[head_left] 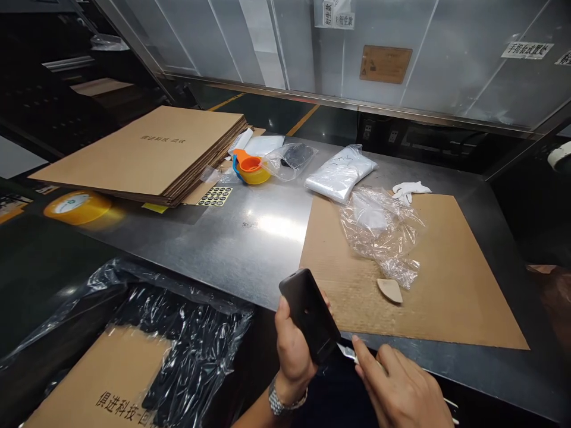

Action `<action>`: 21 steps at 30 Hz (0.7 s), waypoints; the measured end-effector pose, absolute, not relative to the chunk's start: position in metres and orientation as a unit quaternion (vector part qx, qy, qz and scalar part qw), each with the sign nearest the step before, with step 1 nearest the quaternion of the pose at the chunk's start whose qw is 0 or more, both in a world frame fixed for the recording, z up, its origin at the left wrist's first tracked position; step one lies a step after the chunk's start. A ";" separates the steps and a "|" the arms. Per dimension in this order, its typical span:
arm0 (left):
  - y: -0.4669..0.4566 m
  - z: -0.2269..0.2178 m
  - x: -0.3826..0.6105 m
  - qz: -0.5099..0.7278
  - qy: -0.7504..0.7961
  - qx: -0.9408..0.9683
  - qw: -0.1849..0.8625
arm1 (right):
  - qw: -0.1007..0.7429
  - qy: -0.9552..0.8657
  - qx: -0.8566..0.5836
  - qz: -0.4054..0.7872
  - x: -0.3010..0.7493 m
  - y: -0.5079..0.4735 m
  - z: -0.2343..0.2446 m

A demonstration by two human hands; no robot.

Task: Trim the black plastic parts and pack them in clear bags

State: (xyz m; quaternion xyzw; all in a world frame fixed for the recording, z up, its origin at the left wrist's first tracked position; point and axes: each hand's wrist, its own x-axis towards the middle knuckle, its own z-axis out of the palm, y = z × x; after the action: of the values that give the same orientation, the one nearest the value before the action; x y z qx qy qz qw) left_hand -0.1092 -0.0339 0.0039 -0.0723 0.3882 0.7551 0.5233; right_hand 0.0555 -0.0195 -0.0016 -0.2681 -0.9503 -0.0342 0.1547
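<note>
My left hand (294, 353) is wrapped round a black, flat, box-like plastic piece (310, 312), held tilted in front of the table's near edge. A small round mark shows on its face. My right hand (399, 386) grips a small knife (347, 352). Its pale pointed blade meets the lower right edge of the black piece, and most of the handle is hidden by my fingers. Beyond my hands lies a brown cardboard sheet (450, 285) bearing a small tan quarter-round piece (390, 290) and crumpled clear plastic wrap (379, 229).
The metal table (223, 246) carries a cardboard stack (156, 148), a tape dispenser (252, 169), a tape roll (78, 207), a sticker sheet (215, 196), plastic-wrapped white packs (341, 172) and a white glove (410, 190). A black-lined bin (191, 351) with cardboard stands lower left.
</note>
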 end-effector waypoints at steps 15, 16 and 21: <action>-0.035 0.005 -0.106 0.756 0.384 -0.039 0.529 | 0.136 -0.951 -0.276 -0.008 0.060 -0.020 -0.002; -0.034 0.005 -0.106 0.755 0.386 -0.041 0.528 | 0.135 -0.952 -0.273 -0.009 0.060 -0.020 -0.002; -0.035 0.007 -0.105 0.758 0.398 -0.039 0.515 | 0.133 -0.954 -0.268 -0.004 0.060 -0.020 -0.001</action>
State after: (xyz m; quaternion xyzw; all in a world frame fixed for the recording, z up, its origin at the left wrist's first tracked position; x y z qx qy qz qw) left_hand -0.1049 -0.0346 0.0066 -0.0391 0.3977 0.7582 0.5152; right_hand 0.0596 -0.0203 -0.0009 -0.2680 -0.9542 -0.0037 0.1330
